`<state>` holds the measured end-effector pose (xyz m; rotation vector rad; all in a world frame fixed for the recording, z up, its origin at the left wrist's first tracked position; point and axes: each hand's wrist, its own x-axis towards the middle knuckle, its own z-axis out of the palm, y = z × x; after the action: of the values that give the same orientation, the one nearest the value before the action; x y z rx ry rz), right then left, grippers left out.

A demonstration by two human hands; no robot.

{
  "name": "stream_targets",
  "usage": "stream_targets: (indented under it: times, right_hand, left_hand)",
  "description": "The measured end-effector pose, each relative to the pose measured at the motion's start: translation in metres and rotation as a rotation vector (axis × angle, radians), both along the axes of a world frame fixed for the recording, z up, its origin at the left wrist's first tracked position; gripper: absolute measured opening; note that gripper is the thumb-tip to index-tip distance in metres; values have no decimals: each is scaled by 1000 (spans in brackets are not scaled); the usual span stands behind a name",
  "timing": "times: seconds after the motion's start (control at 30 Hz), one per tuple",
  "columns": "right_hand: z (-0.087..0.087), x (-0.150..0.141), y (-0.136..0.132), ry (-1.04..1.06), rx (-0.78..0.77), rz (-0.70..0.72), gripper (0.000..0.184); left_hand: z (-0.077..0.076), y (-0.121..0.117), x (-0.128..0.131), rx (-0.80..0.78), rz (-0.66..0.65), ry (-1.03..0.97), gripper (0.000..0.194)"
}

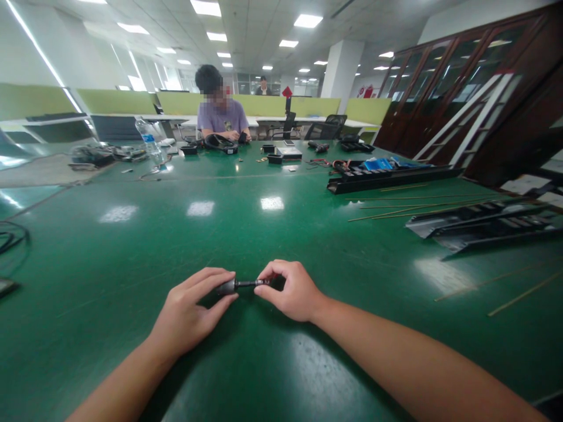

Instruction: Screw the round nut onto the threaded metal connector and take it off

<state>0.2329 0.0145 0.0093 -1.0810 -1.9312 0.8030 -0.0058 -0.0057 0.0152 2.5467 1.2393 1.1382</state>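
Low over the green table, my left hand (193,308) is closed around a dark grey cylinder with a thin shaft (227,286), fingers above and thumb below. Its dark shaft points right, towards my right hand (288,290). There, thumb and fingertips pinch a small dark reddish piece (263,282) at the shaft's end. Most of that piece is covered by my fingers, so its kind is unclear. I cannot tell whether the shaft is fixed into it or only touching. The far left end of the cylinder is hidden in my left palm.
Black metal channels (497,225) and thin rods (422,205) lie on the right. Another long black channel (391,179) holds blue parts. Across the table (145,246) a person (223,114) sits handling a dark object. A plastic bottle (149,140) stands far left.
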Motion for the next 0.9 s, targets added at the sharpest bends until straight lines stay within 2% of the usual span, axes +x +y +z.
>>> stream_targets:
  times: [0.9]
  right_hand:
    - [-2, 1, 1, 19, 11, -6, 8]
  left_hand:
    - [-1, 1, -5, -27, 25, -2, 30]
